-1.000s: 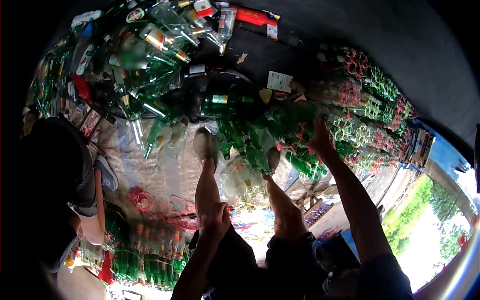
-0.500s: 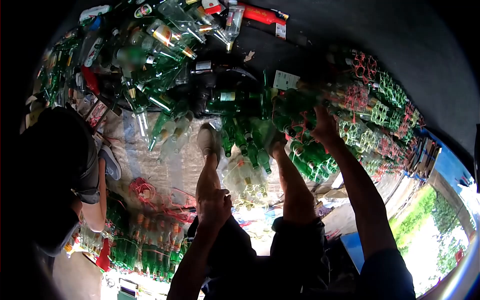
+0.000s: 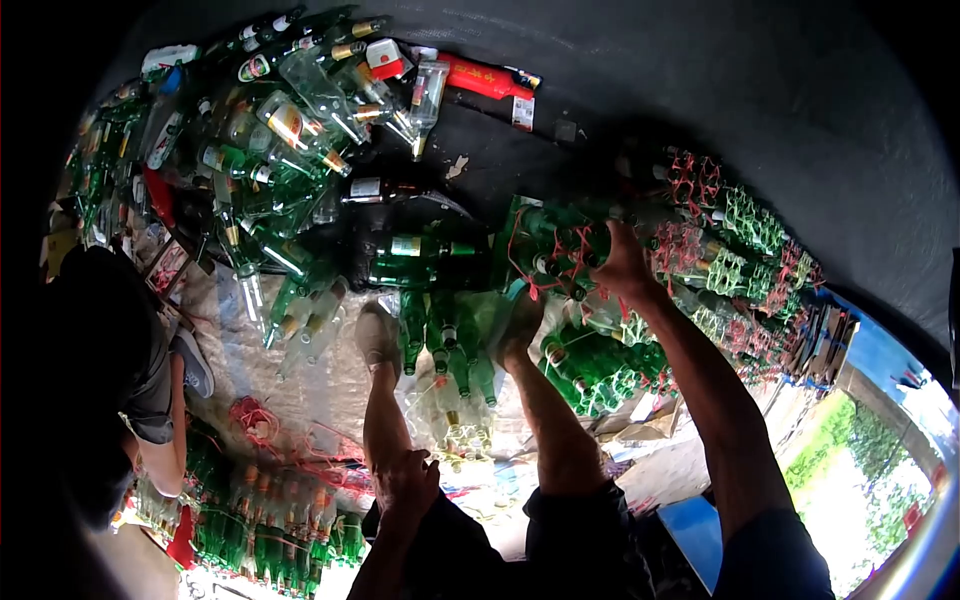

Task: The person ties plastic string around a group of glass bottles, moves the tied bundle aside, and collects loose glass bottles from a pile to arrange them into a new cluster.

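Observation:
My right hand (image 3: 628, 264) has its fingers bent around the near right side of a bundle of green bottles (image 3: 548, 238) tied with red string. Part of the bundle hides the fingertips. Loosely curled, my left hand (image 3: 408, 484) rests on my left leg with nothing visible in it. Between my feet, several green bottles (image 3: 446, 330) lie with their necks toward me, and clear bottles (image 3: 448, 408) lie nearer. A netted batch of green bottles (image 3: 605, 362) is beneath my right forearm.
Loose bottles (image 3: 290, 125) pile up at the far left. Stacked netted bottles (image 3: 720, 250) line the right side. A red box (image 3: 485, 76) lies at the back. Another person (image 3: 125, 380) sits at left, near red string (image 3: 255, 420) and upright green bottles (image 3: 265, 520).
The view has shifted, so most things appear farther left and lower. The bundle at my right hand was dark and blurred and now shows clearly, with its red string. My left hand stays on my leg.

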`<state>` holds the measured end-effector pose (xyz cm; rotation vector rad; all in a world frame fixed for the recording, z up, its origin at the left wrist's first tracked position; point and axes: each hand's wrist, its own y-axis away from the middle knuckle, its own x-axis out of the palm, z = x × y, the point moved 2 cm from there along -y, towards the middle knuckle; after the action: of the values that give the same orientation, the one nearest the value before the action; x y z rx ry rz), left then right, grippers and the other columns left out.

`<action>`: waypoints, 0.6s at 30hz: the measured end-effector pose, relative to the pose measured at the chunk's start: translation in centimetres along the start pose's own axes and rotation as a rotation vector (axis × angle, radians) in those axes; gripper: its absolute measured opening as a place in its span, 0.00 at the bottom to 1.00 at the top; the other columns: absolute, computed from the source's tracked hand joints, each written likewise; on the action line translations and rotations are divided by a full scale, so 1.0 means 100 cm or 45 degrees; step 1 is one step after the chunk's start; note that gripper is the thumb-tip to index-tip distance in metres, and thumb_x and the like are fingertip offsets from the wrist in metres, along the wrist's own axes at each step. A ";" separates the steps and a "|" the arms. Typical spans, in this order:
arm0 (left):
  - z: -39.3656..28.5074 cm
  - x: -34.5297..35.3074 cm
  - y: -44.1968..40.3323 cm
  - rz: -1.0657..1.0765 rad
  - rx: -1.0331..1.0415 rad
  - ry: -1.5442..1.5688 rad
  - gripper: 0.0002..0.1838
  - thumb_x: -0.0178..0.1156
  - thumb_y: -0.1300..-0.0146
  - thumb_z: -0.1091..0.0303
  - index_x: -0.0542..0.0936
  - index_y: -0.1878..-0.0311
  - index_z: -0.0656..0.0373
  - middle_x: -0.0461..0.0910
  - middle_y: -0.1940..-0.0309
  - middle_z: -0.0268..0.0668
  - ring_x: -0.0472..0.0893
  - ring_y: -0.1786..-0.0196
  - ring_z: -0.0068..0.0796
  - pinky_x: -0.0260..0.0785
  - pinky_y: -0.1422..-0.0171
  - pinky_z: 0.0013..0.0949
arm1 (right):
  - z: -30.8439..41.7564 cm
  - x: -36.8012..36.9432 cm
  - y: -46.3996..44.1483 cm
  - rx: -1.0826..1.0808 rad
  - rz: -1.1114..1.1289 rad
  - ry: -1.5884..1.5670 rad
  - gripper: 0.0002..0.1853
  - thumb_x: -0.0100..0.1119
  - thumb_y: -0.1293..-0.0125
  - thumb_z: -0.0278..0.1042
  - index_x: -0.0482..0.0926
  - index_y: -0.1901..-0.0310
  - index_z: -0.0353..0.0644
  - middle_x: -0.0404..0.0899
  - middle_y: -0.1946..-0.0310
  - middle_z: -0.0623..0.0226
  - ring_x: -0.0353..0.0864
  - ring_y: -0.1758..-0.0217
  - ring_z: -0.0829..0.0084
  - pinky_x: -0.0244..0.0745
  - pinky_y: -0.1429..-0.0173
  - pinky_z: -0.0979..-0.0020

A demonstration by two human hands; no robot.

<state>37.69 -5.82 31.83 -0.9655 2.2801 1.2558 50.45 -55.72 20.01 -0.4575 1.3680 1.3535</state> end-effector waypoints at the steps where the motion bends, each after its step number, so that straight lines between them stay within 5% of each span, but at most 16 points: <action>1: 0.007 0.008 0.003 -0.018 0.009 -0.024 0.06 0.71 0.45 0.65 0.84 0.67 0.54 0.85 0.71 0.38 0.85 0.65 0.44 0.78 0.58 0.49 | 0.000 -0.005 -0.008 -0.009 -0.014 -0.074 0.48 0.74 0.54 0.31 0.64 0.28 0.37 0.71 0.34 0.47 0.72 0.29 0.47 0.73 0.28 0.55; 6: 0.012 0.022 0.010 -0.134 0.070 -0.049 0.08 0.72 0.45 0.63 0.84 0.66 0.54 0.85 0.71 0.38 0.85 0.64 0.45 0.77 0.57 0.50 | 0.006 -0.037 -0.062 0.028 -0.082 -0.098 0.49 0.74 0.56 0.30 0.63 0.29 0.33 0.70 0.35 0.41 0.71 0.30 0.43 0.71 0.26 0.53; 10: 0.005 0.023 0.011 -0.125 0.052 -0.046 0.09 0.72 0.45 0.62 0.84 0.65 0.54 0.85 0.71 0.38 0.85 0.64 0.46 0.77 0.57 0.51 | 0.002 -0.054 -0.114 0.164 -0.079 0.125 0.50 0.73 0.52 0.42 0.62 0.25 0.47 0.69 0.27 0.53 0.71 0.25 0.50 0.74 0.28 0.51; 18: -0.003 0.034 0.012 -0.131 0.024 -0.065 0.10 0.73 0.46 0.61 0.85 0.65 0.54 0.85 0.71 0.38 0.85 0.63 0.46 0.76 0.56 0.51 | -0.007 -0.075 -0.191 0.106 -0.159 0.241 0.48 0.74 0.52 0.39 0.65 0.26 0.48 0.71 0.29 0.54 0.72 0.27 0.50 0.75 0.29 0.53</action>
<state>34.44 -6.92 30.65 -1.0187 2.1714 1.2000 68.82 -64.57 17.63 -0.6172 1.5182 1.1697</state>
